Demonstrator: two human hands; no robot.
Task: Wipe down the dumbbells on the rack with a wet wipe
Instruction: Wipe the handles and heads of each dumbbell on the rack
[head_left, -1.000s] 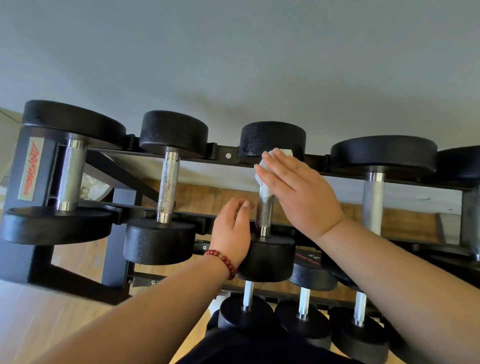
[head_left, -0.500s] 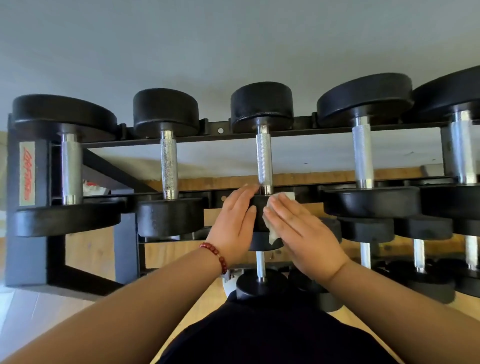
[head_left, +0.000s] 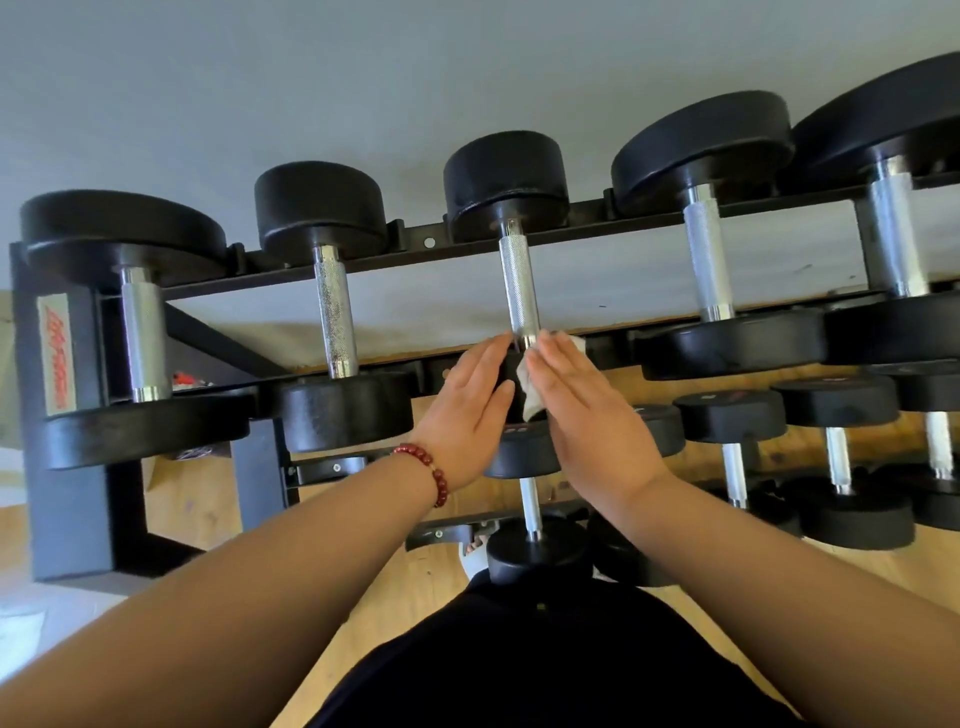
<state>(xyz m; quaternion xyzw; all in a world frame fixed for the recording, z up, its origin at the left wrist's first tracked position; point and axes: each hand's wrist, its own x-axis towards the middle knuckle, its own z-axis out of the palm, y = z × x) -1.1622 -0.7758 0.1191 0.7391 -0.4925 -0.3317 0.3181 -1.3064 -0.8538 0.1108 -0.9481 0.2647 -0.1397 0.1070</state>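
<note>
On the top tier of a black rack (head_left: 72, 519), beside a neighbouring dumbbell (head_left: 332, 312), a person's left hand (head_left: 470, 410), a red bead bracelet (head_left: 431, 470) at the wrist, lays straight fingers flat against the near head of the middle dumbbell (head_left: 519, 291). A white wet wipe (head_left: 530, 397) lies against that head's right side, pressed there by the flat, straight-fingered right hand (head_left: 587, 415). A larger dumbbell (head_left: 706, 270) rests further right.

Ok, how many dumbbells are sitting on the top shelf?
5: far left, second, third, being wiped, fourth, fifth, cut off at the right edge. More may lie beyond the frame.
</note>
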